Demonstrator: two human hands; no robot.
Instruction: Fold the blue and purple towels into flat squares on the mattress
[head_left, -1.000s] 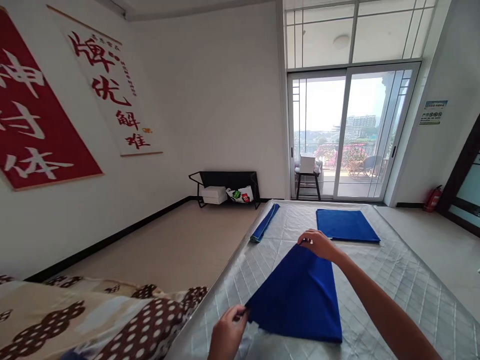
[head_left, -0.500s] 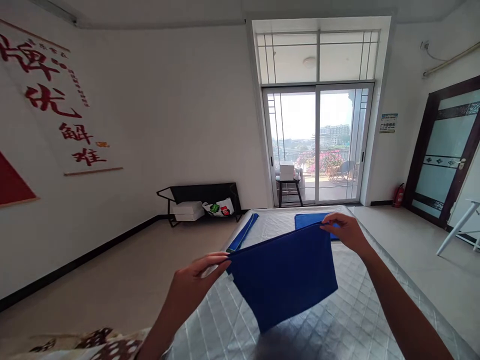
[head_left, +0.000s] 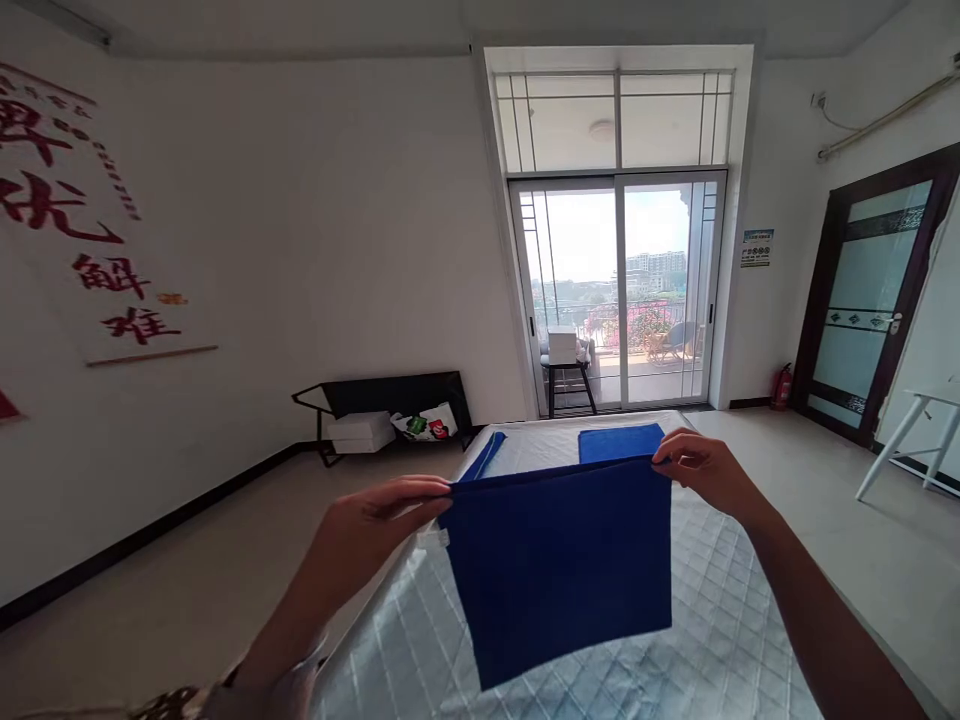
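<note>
A dark blue folded cloth (head_left: 562, 560) hangs in the air between my hands, its lower edge dangling above a silvery quilted cover (head_left: 720, 590). My left hand (head_left: 382, 520) pinches its upper left corner between thumb and fingers. At the upper right corner, my right hand (head_left: 697, 468) grips it the same way. A small white tag (head_left: 444, 538) shows at the cloth's left edge. Behind it on the cover lie a flat blue folded cloth (head_left: 619, 442) and a narrow blue strip of cloth (head_left: 484, 457), both partly hidden by the held one.
Against the far wall stands a black rack (head_left: 397, 395) with white boxes (head_left: 360, 432) and a printed bag (head_left: 426, 424). A glass sliding door (head_left: 619, 290) is straight ahead. To the right are a fire extinguisher (head_left: 781, 387), a dark-framed door (head_left: 862, 310) and a white-legged table (head_left: 911, 440).
The cloth has swung to hang straighter, its top edge more level, as my left hand rose slightly and moved left. My view has turned a little to the right.
</note>
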